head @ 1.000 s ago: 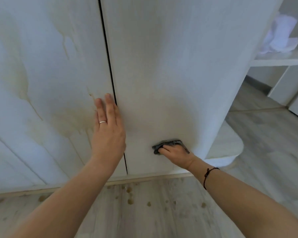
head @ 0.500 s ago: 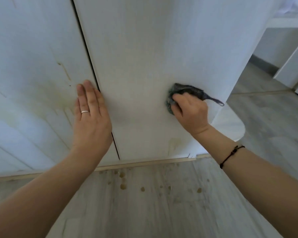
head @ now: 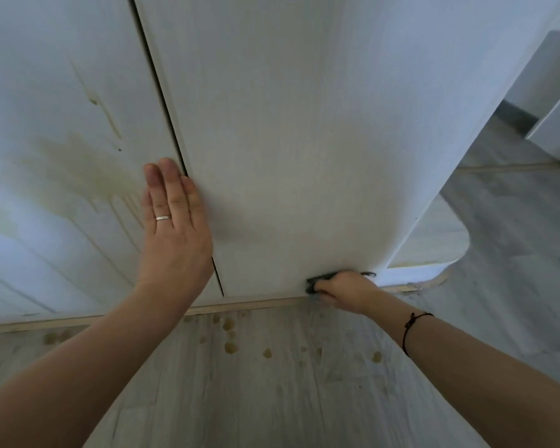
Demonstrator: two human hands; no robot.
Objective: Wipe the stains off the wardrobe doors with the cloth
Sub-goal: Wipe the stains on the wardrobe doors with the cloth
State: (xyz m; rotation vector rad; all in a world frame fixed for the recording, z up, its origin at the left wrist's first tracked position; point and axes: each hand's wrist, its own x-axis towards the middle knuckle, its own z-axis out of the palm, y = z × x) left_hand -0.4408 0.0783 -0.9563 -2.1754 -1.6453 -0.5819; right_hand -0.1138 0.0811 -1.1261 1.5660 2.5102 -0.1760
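- Down at the bottom edge of the right door, the right hand has its fingers curled round the dark cloth and presses it against the panel, just above the wooden strip at the foot of the wardrobe.
- A thin tail of the cloth sticks out past the hand on the far side.
- The left hand lies flat, fingers straight and together, palm on the wood right over the seam between the two doors. It holds nothing; it looks like a brace.
- Now the relation that matters: the big yellowish stain sits on the left door, up and to the left of the cloth, with the flat left hand between the two.
- The stain's runs trail down the panel, so its long axis follows the door's height.
- The left hand is just beside that stain, touching its edge, but the cloth is in the other hand, well apart from it.
- My read: the right door looks nearly clean, and the cloth will have to cross the seam for the left one.
- Brown drips dot the floor below.
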